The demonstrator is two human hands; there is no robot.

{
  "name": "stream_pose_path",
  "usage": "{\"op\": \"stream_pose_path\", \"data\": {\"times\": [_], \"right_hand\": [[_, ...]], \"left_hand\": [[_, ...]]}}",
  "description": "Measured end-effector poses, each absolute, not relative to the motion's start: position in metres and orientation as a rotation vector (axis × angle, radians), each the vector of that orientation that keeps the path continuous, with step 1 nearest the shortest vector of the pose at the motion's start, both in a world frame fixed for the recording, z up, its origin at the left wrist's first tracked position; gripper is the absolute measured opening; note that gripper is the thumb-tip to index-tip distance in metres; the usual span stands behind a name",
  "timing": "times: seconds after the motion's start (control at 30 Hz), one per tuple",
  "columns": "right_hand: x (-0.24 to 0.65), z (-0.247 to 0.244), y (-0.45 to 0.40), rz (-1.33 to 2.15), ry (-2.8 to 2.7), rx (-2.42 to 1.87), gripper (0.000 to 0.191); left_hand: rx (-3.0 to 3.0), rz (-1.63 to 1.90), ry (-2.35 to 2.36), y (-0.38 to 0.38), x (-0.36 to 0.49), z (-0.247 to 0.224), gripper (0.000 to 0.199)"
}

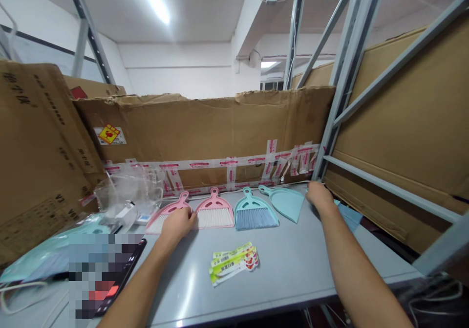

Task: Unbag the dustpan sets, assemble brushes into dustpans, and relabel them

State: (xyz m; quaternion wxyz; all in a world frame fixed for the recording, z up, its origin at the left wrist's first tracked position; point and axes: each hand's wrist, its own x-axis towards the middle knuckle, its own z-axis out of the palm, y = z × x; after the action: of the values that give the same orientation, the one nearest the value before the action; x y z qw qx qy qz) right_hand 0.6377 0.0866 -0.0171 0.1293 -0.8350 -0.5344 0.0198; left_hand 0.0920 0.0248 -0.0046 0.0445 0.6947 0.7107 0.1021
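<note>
As seen from the head camera, nearest on the grey table (293, 279): a stack of printed label strips (234, 264), untouched. Then left hand (178, 224), down on the leftmost pink dustpan (166, 214), fingers looking together and curled over its white brush (157, 224); grip or plain touch not tellable. Light, flat contact was the sound approach there: no bent bristles showing. Dustpan lay flat, handle loop toward the far edge, just beside a second pink dustpan (216, 210). Right hand (320, 196) out at the far table edge, fingers bunched, tips partly hidden, so apart or clamped also not tellable. Just beside it, a teal dustpan (283, 203), with a blue brush (256, 219) in a matching pan (254, 201) to its left. Farther back: a clear plastic bag (128, 191), a taped cardboard sheet (201, 137), grey steel shelving (348, 74).
</note>
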Motion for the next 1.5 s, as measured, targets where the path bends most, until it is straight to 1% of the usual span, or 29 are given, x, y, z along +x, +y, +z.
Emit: {"op": "stream_pose_path", "data": {"times": [0.13,0.3,0.37,0.5,0.57,0.63,0.7,0.83,0.93,1.0,1.03,1.1,1.2,1.27,1.3,1.37,1.5], "right_hand": [[0.616,-0.014,0.096,-0.048,-1.728,-2.195,0.046],[0.574,-0.023,0.108,-0.014,-1.941,-1.981,0.033],[0.560,-0.026,0.112,0.008,-1.998,-1.929,0.031],[0.542,-0.030,0.117,0.077,-2.055,-1.892,0.043],[0.537,-0.030,0.119,0.119,-2.041,-1.934,0.046],[0.536,-0.029,0.119,0.136,-2.008,-1.989,0.044],[0.540,-0.024,0.116,0.130,-1.970,-2.035,0.041],[0.559,0.000,0.101,0.047,-1.863,-2.015,0.039],[0.563,0.025,0.083,0.052,-1.742,-1.803,0.048],[0.551,0.037,0.071,0.134,-1.673,-1.597,0.057],[0.540,0.041,0.065,0.177,-1.649,-1.507,0.060],[0.511,0.044,0.054,0.220,-1.627,-1.400,0.060],[0.461,0.039,0.041,0.181,-1.693,-1.306,0.051],[0.432,0.034,0.034,0.130,-1.764,-1.272,0.043],[0.420,0.031,0.031,0.108,-1.797,-1.273,0.039],[0.403,0.028,0.026,0.093,-1.849,-1.292,0.034],[0.398,0.029,0.021,0.172,-1.904,-1.208,0.035]], "left_hand": [[2.143,0.309,2.176,0.024,0.093,-0.005,0.038],[2.132,0.337,2.212,0.022,0.096,-0.004,0.037],[2.126,0.368,2.233,0.021,0.098,-0.003,0.037],[2.185,0.466,2.221,0.019,0.102,0.000,0.037],[2.217,0.538,2.178,0.018,0.105,0.000,0.034],[2.240,0.629,2.101,0.017,0.108,-0.001,0.034],[2.254,0.746,1.990,0.015,0.112,-0.002,0.037],[2.291,0.993,1.687,0.006,0.127,-0.003,0.044],[2.279,1.088,1.394,-0.005,0.142,-0.005,0.041],[2.200,1.065,1.201,-0.010,0.153,-0.010,0.042],[2.137,1.049,1.103,-0.012,0.159,-0.015,0.046],[1.970,1.004,0.912,-0.013,0.170,-0.025,0.064],[1.743,0.973,0.710,-0.013,0.184,-0.040,0.094],[1.660,0.977,0.671,-0.014,0.192,-0.045,0.106],[1.645,0.979,0.670,-0.016,0.195,-0.045,0.109],[1.655,0.988,0.690,-0.019,0.198,-0.045,0.103],[1.664,1.113,0.845,-0.016,0.195,-0.045,0.078]]}}
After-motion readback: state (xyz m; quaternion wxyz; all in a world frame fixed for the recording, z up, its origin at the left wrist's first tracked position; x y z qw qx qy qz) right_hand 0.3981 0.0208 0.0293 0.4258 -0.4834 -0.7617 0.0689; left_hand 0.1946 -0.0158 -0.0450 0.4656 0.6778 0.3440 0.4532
